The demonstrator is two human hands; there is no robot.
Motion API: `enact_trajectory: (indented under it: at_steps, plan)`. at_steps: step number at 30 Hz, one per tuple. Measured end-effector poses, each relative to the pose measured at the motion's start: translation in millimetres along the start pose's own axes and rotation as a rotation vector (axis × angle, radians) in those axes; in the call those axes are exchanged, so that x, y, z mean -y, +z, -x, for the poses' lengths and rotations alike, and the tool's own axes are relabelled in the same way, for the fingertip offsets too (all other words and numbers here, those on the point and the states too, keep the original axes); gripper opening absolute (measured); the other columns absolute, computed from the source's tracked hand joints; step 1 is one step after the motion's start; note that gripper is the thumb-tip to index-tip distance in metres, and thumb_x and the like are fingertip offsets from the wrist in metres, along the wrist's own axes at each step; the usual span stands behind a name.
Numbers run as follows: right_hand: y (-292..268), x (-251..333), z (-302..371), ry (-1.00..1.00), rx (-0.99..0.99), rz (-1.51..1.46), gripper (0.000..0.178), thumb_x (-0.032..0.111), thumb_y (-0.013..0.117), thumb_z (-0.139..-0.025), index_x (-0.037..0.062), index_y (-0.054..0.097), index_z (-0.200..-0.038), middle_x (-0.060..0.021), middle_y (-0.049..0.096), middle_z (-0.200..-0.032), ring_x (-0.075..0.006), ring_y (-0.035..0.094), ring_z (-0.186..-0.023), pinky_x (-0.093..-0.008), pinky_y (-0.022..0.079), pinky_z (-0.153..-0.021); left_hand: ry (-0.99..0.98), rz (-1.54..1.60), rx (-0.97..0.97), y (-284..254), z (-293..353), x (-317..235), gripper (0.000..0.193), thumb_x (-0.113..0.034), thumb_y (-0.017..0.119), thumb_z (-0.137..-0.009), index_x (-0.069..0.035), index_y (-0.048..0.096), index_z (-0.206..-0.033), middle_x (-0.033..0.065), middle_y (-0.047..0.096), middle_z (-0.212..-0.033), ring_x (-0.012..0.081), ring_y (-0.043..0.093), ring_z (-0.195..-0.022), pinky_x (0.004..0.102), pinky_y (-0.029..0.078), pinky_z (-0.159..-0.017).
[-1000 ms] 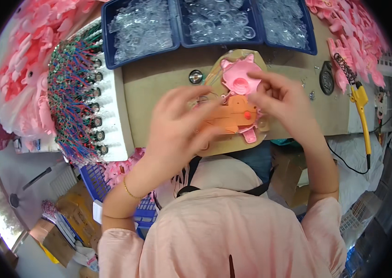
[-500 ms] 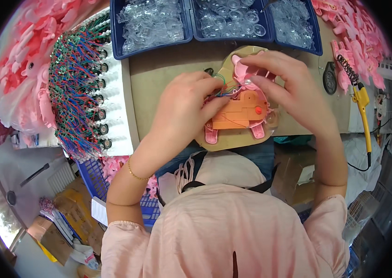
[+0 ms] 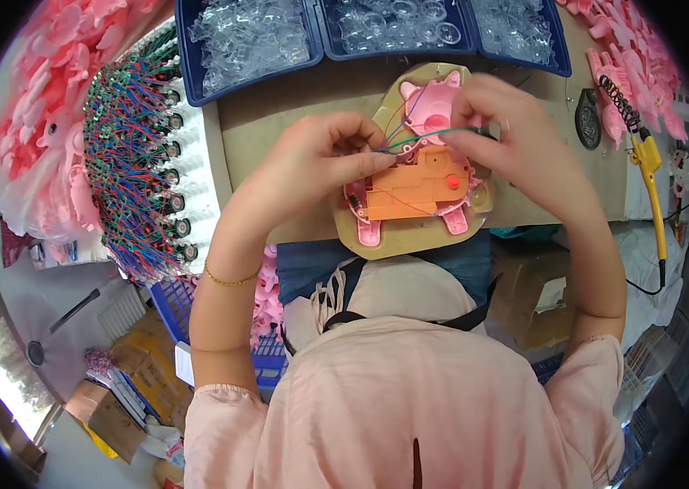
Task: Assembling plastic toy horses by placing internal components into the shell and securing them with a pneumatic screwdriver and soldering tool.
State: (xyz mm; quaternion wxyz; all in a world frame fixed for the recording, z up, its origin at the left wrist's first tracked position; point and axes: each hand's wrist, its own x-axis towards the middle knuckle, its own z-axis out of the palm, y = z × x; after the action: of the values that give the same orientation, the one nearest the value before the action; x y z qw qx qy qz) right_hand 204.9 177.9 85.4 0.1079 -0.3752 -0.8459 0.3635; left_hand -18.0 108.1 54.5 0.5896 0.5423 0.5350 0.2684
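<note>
A pink animal-shaped toy shell lies open on a tan board, head end away from me. An orange plastic box with a red round knob fills its body. My left hand is closed in a pinch on thin coloured wires at the box's upper left corner. My right hand is beside the shell's head, fingers closed on green wires stretched between the two hands. A small dark part shows by its fingertips, too blurred to name. Blue and red wires lie loose over the shell.
Blue bins of clear plastic parts stand along the back. At left, bundled wires with small round black parts lie on white foam beside bagged pink shells. A yellow soldering iron hangs at right, near a black oval part.
My right hand has moved off the shell's head and drawn the green wires out to the right. My left hand has shifted slightly left. The shell's head now shows more fully.
</note>
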Motion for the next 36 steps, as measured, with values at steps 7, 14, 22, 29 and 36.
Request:
enact_trajectory:
  at_steps: [7, 14, 22, 29, 36]
  plan:
    - [-1, -13, -11, 0.323, 0.234, -0.830, 0.021, 0.016, 0.058, -0.086, -0.0007, 0.057, -0.098, 0.0010, 0.055, -0.074, -0.0032, 0.051, -0.059, -0.0171, 0.041, -0.053, -0.079, 0.088, 0.017, 2, 0, -3, 0.017, -0.014, 0.065, -0.082, 0.001, 0.060, -0.088, -0.0014, 0.057, -0.073, 0.0034, 0.050, -0.064, 0.0201, 0.043, -0.057]
    - [14, -13, 8, 0.031, -0.265, -0.123, 0.023, 0.009, 0.064, -0.077, 0.0034, 0.062, -0.099, -0.0026, 0.057, -0.085, -0.0110, 0.048, -0.076, -0.0248, 0.041, -0.068, 0.050, 0.062, 0.115, -2, -3, -1, 0.016, -0.015, 0.065, -0.082, -0.001, 0.060, -0.086, -0.0011, 0.056, -0.072, 0.0036, 0.051, -0.065, 0.0187, 0.043, -0.058]
    - [19, -35, 5, -0.209, -0.182, 0.227, 0.020, 0.012, 0.066, -0.075, 0.0057, 0.064, -0.093, -0.0056, 0.062, -0.091, -0.0214, 0.055, -0.084, -0.0312, 0.041, -0.078, -0.039, 0.020, 0.049, 7, 6, -6, 0.020, -0.017, 0.066, -0.081, 0.000, 0.062, -0.091, -0.0017, 0.055, -0.073, 0.0043, 0.050, -0.064, 0.0210, 0.044, -0.056]
    - [19, -37, 0, -0.274, -0.065, 0.136, 0.018, 0.008, 0.064, -0.073, 0.0045, 0.061, -0.091, -0.0069, 0.058, -0.095, -0.0257, 0.056, -0.086, -0.0338, 0.044, -0.075, 0.140, -0.024, -0.023, 15, 8, 1, 0.022, -0.016, 0.067, -0.081, 0.001, 0.065, -0.094, 0.0012, 0.055, -0.073, 0.0070, 0.052, -0.064, 0.0211, 0.043, -0.057]
    - [11, -28, -18, -0.288, 0.063, 0.243, 0.018, 0.006, 0.063, -0.071, 0.0012, 0.057, -0.088, -0.0122, 0.056, -0.091, -0.0314, 0.055, -0.085, -0.0371, 0.045, -0.071, 0.258, -0.184, -0.106, 14, 6, 7, 0.019, -0.016, 0.068, -0.078, -0.001, 0.068, -0.089, 0.0056, 0.056, -0.072, 0.0143, 0.052, -0.066, 0.0270, 0.042, -0.059]
